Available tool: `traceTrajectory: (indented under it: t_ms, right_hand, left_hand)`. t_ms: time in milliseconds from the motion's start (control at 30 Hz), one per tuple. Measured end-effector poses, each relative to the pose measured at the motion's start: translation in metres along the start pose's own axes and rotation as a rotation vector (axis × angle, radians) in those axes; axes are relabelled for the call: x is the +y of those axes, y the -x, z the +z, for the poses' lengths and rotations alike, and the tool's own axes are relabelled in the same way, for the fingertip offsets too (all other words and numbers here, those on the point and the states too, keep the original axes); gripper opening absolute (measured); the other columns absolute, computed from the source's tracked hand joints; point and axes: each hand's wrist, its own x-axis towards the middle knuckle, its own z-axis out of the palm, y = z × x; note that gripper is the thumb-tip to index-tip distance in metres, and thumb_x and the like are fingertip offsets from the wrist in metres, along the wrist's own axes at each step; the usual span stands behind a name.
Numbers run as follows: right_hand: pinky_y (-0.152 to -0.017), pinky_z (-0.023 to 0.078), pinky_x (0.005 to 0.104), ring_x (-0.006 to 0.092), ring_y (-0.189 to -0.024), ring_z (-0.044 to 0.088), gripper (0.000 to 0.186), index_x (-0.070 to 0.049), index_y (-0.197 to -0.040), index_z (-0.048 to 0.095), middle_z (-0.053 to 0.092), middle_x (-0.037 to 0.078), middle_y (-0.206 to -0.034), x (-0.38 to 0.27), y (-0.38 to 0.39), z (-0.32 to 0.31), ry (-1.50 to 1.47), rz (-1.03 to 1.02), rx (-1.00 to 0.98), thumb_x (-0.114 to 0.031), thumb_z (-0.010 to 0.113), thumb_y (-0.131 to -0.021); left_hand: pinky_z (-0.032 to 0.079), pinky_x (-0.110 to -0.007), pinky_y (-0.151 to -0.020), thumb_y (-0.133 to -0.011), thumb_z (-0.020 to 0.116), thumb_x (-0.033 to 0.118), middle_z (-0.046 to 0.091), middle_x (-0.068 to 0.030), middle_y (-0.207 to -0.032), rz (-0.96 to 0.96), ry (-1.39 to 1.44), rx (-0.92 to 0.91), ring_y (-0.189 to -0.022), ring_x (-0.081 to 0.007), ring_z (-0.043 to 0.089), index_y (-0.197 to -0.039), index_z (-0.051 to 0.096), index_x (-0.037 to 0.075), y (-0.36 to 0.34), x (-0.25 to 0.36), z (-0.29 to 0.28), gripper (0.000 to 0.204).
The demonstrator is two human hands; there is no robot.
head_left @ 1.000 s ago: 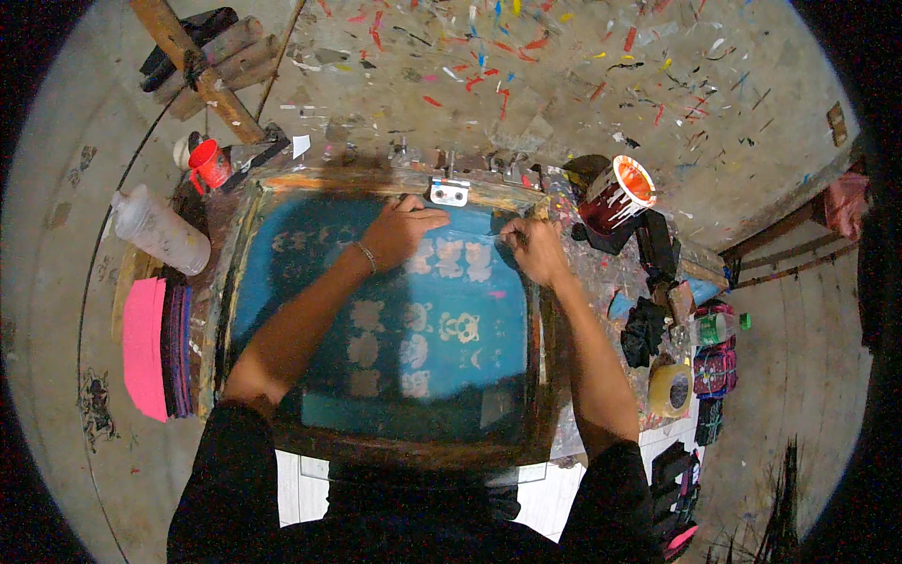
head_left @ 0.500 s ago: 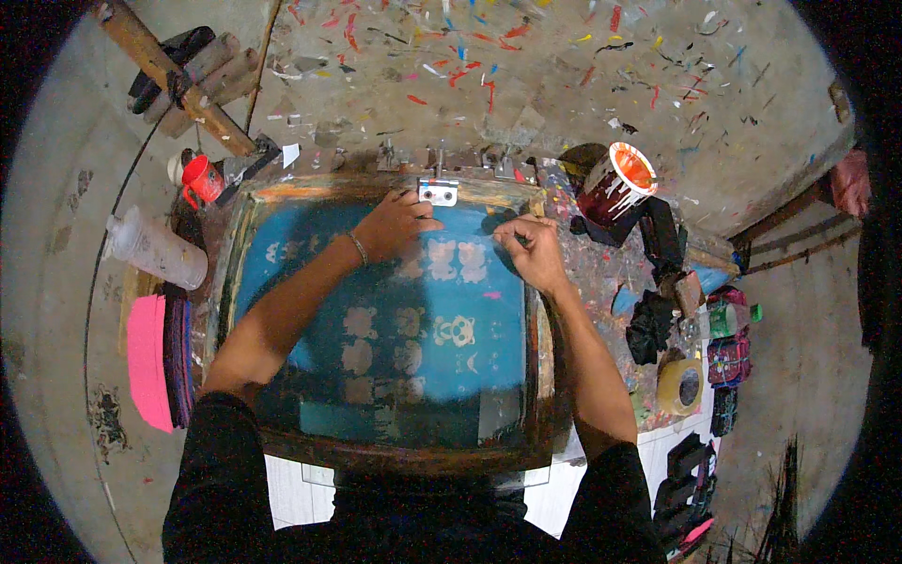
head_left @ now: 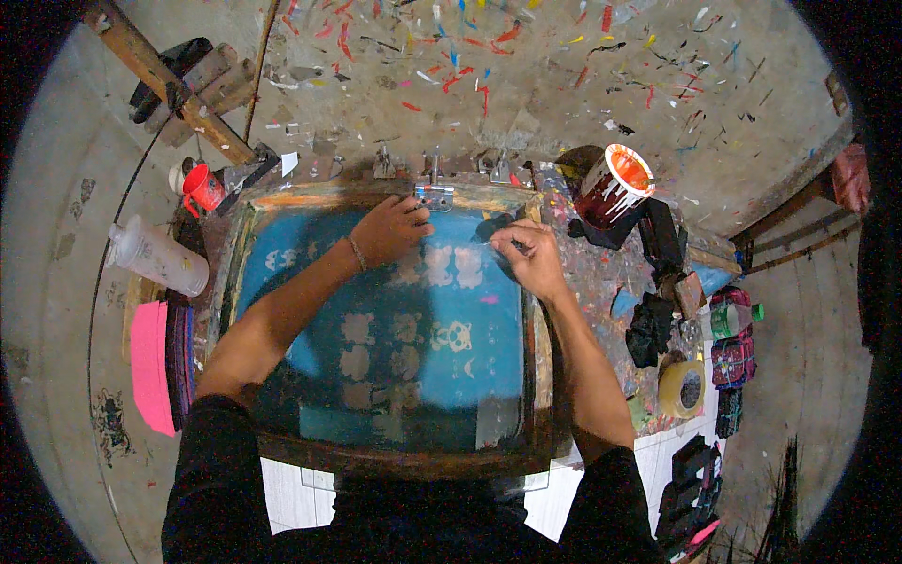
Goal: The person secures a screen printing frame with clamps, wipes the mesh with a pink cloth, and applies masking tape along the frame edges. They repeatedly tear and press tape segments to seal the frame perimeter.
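Two hands are working at the far edge of the printing screen (head_left: 376,320), which is lying flat on the worktop with its long axis running away from us. We are resting our left hand (head_left: 390,230), fingers loosely curled, just beside the metal hinge (head_left: 434,196). Our right hand (head_left: 531,258) is pinching a small dark scrap (head_left: 490,228) near the far right corner, below the paint can (head_left: 615,183).

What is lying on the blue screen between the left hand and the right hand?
In the head view, between the left hand and the right hand lies bare blue screen mesh with pale printed figures; a metal hinge sits just beyond, on the frame's far edge.
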Motion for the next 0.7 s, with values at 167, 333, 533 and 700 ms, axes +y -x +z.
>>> traceTrajectory:
  t_ms: [167, 333, 533, 700]
  right_hand:
    - [-0.083, 0.041, 0.0361, 0.0235, -0.082, 0.063, 0.006, -0.008, -0.082, 0.071, 0.070, 0.007, -0.084, 0.006, 0.003, 0.001, 0.066, 0.000, -0.019, -0.014, 0.070, -0.079]
    - [-0.082, 0.043, 0.0360, 0.0269, -0.080, 0.063, 0.008, -0.005, -0.085, 0.069, 0.069, 0.010, -0.085, 0.007, 0.004, 0.004, 0.124, -0.116, 0.005, -0.011, 0.066, -0.081]
    - [-0.079, 0.046, 0.0362, 0.0293, -0.079, 0.064, 0.009, -0.003, -0.086, 0.069, 0.069, 0.012, -0.086, -0.001, 0.002, 0.005, 0.110, -0.091, -0.011, -0.009, 0.064, -0.082]
    - [-0.076, 0.048, 0.0371, 0.0305, -0.078, 0.064, 0.009, -0.002, -0.087, 0.069, 0.069, 0.013, -0.086, 0.001, 0.004, 0.003, 0.102, -0.090, -0.007, -0.008, 0.064, -0.082]
  left_hand:
    - [0.042, -0.038, -0.094, -0.079, 0.056, 0.016, 0.056, -0.0018, -0.110, 0.059, -0.080, 0.026, -0.111, -0.0219, 0.050, -0.101, 0.060, 0.014, 0.004, 0.001, -0.001, 0.022]
    - [0.040, -0.039, -0.098, -0.080, 0.055, 0.016, 0.055, -0.0042, -0.116, -0.017, -0.085, -0.022, -0.112, -0.0212, 0.052, -0.109, 0.056, 0.013, 0.003, 0.010, -0.015, 0.029]
    - [0.038, -0.039, -0.099, -0.080, 0.055, 0.018, 0.054, -0.0049, -0.116, 0.073, -0.010, 0.025, -0.112, -0.0212, 0.051, -0.106, 0.057, 0.010, 0.001, 0.000, -0.018, 0.028]
    - [0.038, -0.038, -0.098, -0.077, 0.057, 0.019, 0.054, -0.0045, -0.115, -0.062, -0.139, -0.186, -0.114, -0.0217, 0.047, -0.096, 0.063, 0.010, -0.014, 0.020, -0.035, 0.022]
